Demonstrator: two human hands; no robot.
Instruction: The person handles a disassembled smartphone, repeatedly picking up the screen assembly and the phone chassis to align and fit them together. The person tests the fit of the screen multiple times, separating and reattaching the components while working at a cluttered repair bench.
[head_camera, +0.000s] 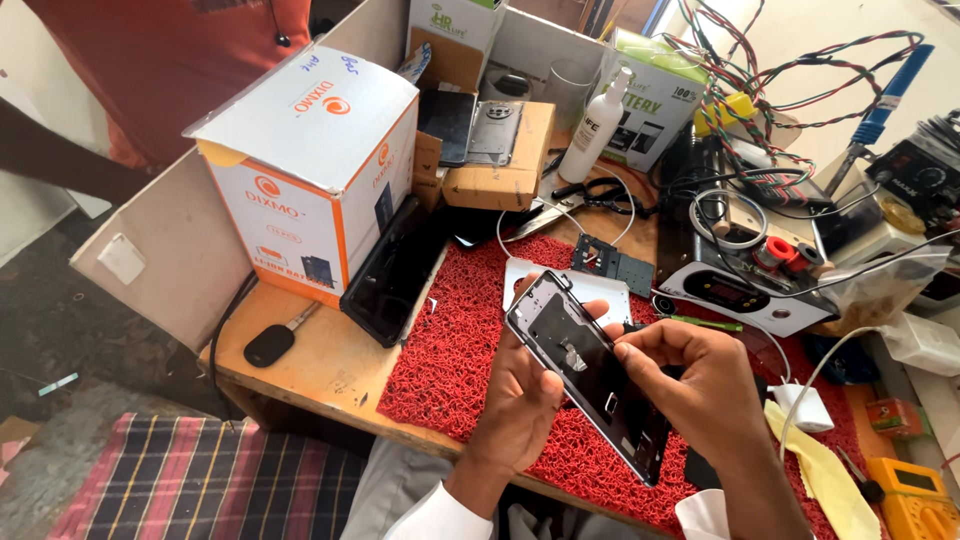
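**Holding an opened phone above a red bench mat**

Gripping the opened phone (588, 372) from beneath, the left hand (522, 400) has its fingers curled around the near long edge, the device tilted with its bare inner side facing up. The right hand (700, 385) pinches at the phone's far edge, thumb and forefinger pressed together over the frame near its middle. The phone sits in the air above the red mat (450, 350) that covers the wooden table (320, 360). Well to the left stands a white and orange box (315, 170); a white spray bottle (598, 125) rises behind, and a yellow cloth (825, 470) lies just beside the right wrist
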